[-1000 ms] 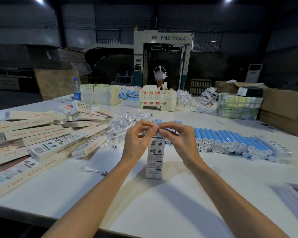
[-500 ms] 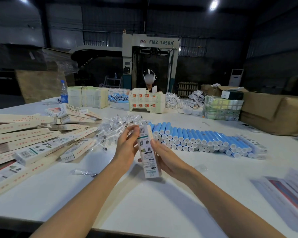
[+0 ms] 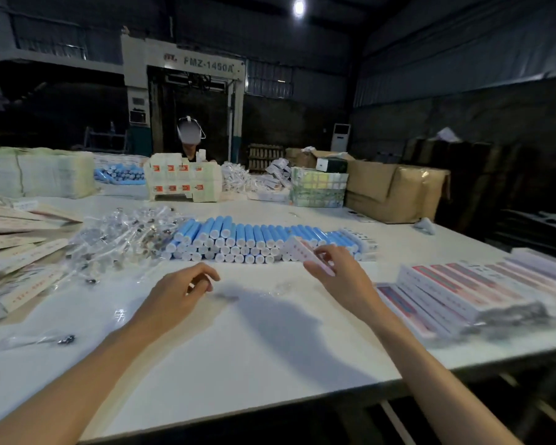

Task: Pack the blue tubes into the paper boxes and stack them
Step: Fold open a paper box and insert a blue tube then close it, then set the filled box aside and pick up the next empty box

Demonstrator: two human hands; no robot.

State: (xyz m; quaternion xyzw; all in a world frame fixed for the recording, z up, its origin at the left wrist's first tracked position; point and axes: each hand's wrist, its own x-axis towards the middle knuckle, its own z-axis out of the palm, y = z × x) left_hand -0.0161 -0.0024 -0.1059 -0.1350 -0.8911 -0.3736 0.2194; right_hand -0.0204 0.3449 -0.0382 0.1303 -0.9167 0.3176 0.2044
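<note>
Head view shows me my right hand (image 3: 341,271) pinching a tilted paper box (image 3: 302,253) between thumb and fingertips, just in front of the row of blue tubes (image 3: 238,234) lying on the white table (image 3: 238,348). My left hand (image 3: 180,293) hovers over the table, fingers loosely curled, holding nothing. Packed boxes (image 3: 463,290) lie stacked to the right.

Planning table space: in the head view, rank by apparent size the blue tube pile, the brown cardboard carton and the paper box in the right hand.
Largest: pile of blue white-capped tubes.
Next: brown cardboard carton, farther back, so maybe really bigger.
Smallest: white paper box held in the right hand.
</note>
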